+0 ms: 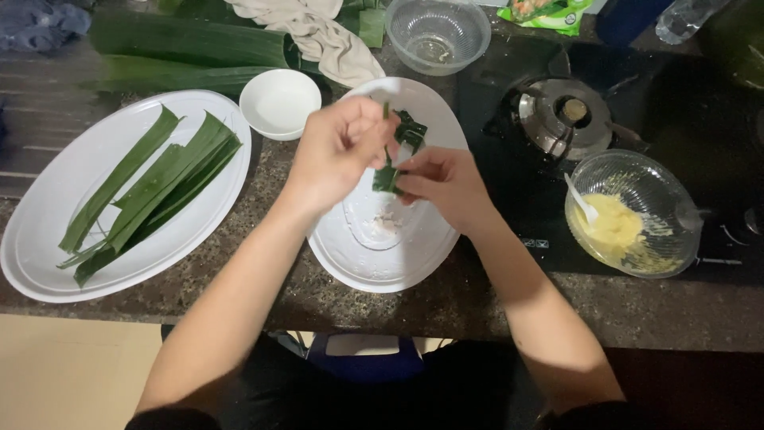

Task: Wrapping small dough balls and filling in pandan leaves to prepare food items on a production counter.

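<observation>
At the centre of the frame, above an oval white ceramic plate (382, 263), both hands work a narrow dark green leaf strip (398, 151) that is partly folded into a small pocket. The left hand (338, 147) is closed, pinching the upper end of the strip between fingertips, while the right hand (446, 187) is closed around the folded lower part, pressing it against the fingers. The strip hangs just over the plate, not touching it as far as can be seen.

Judging from this, the folding or wrapping of the leaf is under way, with the pocket only half formed; the next move would call for a steady pinch on the fold while the free end is drawn round.

Left of the frame, a larger oval white platter (48, 231) holds more long green leaf strips (151, 187), with a small round white bowl (279, 102) just beside it. At the right, a clear glass bowl (668, 191) holds yellow paste (617, 227) and a white spoon (582, 203) on the dark speckled stone surface (477, 306).
</observation>
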